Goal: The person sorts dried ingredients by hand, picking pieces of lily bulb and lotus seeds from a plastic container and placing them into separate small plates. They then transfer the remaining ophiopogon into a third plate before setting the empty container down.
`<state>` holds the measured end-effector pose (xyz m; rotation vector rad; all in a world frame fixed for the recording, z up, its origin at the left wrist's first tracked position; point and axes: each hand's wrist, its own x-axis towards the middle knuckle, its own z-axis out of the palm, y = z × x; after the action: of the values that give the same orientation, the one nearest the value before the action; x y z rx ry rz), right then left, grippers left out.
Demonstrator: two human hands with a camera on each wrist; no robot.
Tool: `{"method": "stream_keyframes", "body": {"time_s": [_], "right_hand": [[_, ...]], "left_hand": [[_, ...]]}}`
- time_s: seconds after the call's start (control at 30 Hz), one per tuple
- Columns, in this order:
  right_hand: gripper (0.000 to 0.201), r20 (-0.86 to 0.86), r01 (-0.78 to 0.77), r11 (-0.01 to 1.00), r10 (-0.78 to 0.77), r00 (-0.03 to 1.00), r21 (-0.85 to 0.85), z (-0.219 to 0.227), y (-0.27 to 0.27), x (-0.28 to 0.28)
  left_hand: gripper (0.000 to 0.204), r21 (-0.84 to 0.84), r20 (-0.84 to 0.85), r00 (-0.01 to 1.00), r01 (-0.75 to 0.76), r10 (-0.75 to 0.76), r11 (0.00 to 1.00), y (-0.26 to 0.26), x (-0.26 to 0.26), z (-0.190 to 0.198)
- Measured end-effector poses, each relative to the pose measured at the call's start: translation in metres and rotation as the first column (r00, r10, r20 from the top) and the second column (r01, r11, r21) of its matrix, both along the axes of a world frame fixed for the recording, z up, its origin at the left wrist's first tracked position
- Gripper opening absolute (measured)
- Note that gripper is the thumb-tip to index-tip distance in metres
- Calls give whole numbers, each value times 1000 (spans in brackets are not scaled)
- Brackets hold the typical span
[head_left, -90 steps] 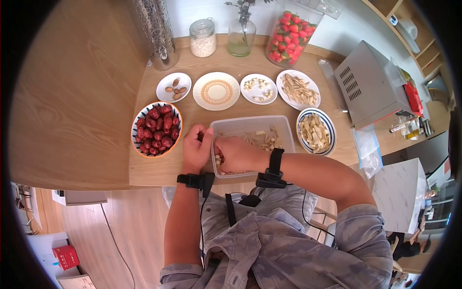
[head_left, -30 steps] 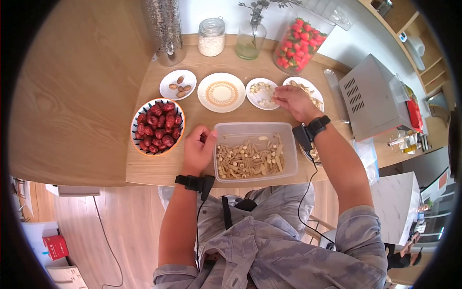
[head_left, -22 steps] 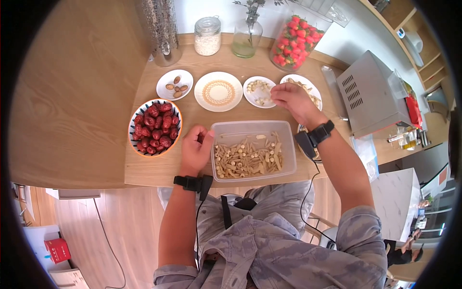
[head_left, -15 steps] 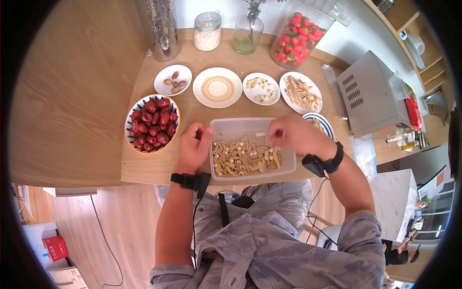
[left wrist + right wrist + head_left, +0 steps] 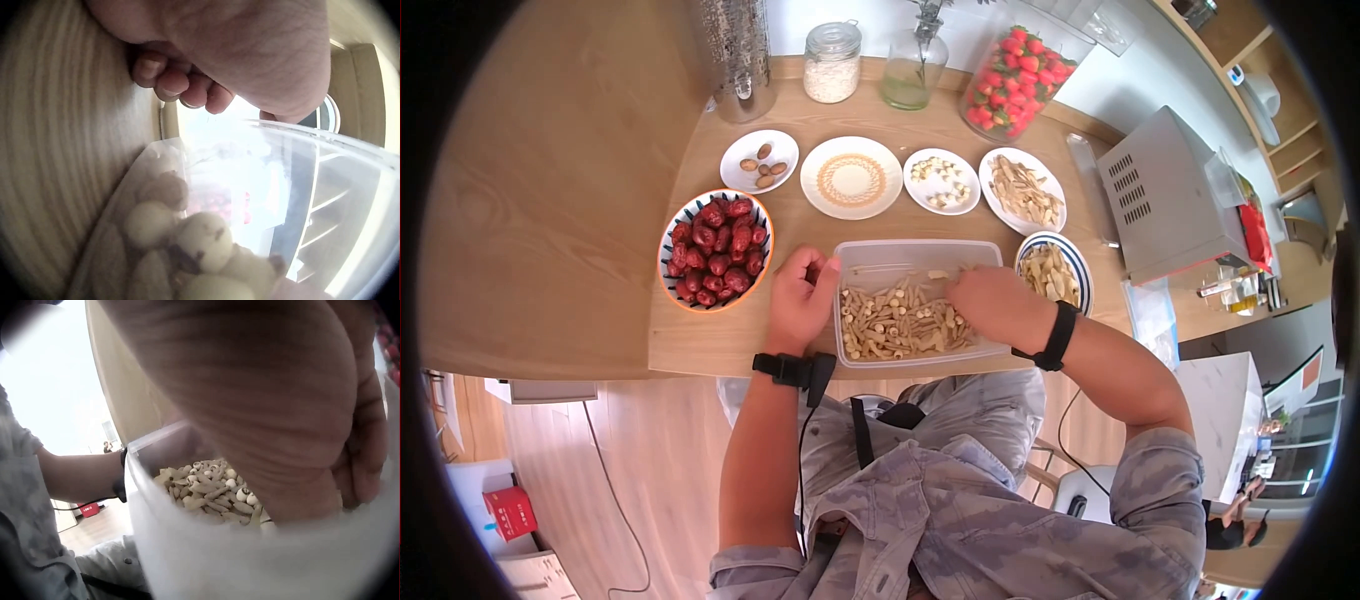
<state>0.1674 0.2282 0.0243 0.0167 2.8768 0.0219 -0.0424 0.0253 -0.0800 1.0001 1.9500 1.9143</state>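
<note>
On the wooden table a clear plastic box (image 5: 918, 250) holds pale slender pieces (image 5: 900, 325) and round white seeds (image 5: 242, 495). My left hand (image 5: 802, 298) is at the box's left side, its thumb by the rim; in the left wrist view the fingers of this hand (image 5: 250, 56) hang curled outside the wall. Over the back right part of the box my right hand (image 5: 1000, 305) reaches down inside with bent fingers. Seen from the right wrist, the palm of this hand (image 5: 269, 412) hides its fingertips, so whether they pinch anything cannot be told.
A bowl of red dates (image 5: 718, 250) stands left. Behind the box are plates with brown nuts (image 5: 764, 168), a ring pattern (image 5: 852, 178), white seeds (image 5: 941, 182) and pale slices (image 5: 1025, 188). A blue-rimmed bowl (image 5: 1050, 272) is right, near a grey appliance (image 5: 1165, 195).
My right hand left the box, went to the plates of white seeds and slices at the back right, then came back down into the box. The left hand has stayed beside the box.
</note>
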Motion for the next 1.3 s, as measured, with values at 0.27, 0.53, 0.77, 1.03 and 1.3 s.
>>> {"method": "stream_keyframes", "body": {"time_s": [0.27,0.53,0.77,1.03,1.3], "right_hand": [[14,-107,80,977,-102,989,-197,27,10,-2],[18,-76,314,633,-510,857,-708,59,19,20],[19,-249,401,524,-787,564,-751,31,63,87],[17,-582,444,822,-567,583,-355,37,54,92],[20,-300,-18,962,-68,952,-273,19,6,15]], "left_hand": [[25,-15,17,1000,21,-20,1000,-1,1,5],[27,7,21,1000,5,-6,1000,1,1,3],[28,0,-20,1000,-11,11,1000,2,1,4],[28,10,-36,999,0,0,1000,3,-2,-4],[26,36,53,998,13,-15,999,3,-3,-15]]}}
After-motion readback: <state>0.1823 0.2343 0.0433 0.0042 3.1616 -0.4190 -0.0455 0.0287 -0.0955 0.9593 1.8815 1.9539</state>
